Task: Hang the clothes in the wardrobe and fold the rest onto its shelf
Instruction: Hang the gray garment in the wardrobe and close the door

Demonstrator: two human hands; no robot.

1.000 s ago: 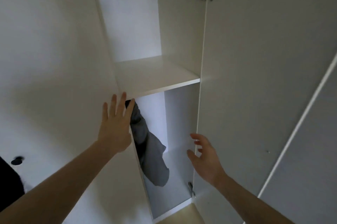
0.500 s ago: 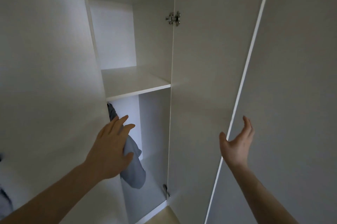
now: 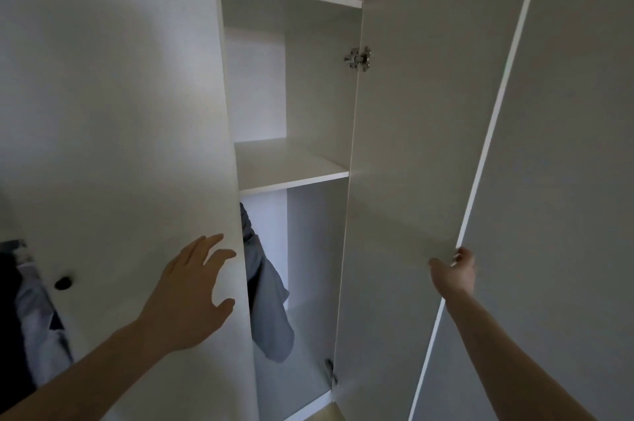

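Closing the wardrobe: left hand (image 3: 187, 297) fingers spread flat on left door (image 3: 113, 132), right hand (image 3: 453, 271) fingers gripping right door (image 3: 411, 132) edge; next, swing both shut.

A home bedroom: a white wardrobe (image 3: 404, 146) (doors open) holds a grey garment (image 3: 271, 311) under its shelf (image 3: 288, 163).

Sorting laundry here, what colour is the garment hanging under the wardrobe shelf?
Grey, a plain garment, seen best in the head view.
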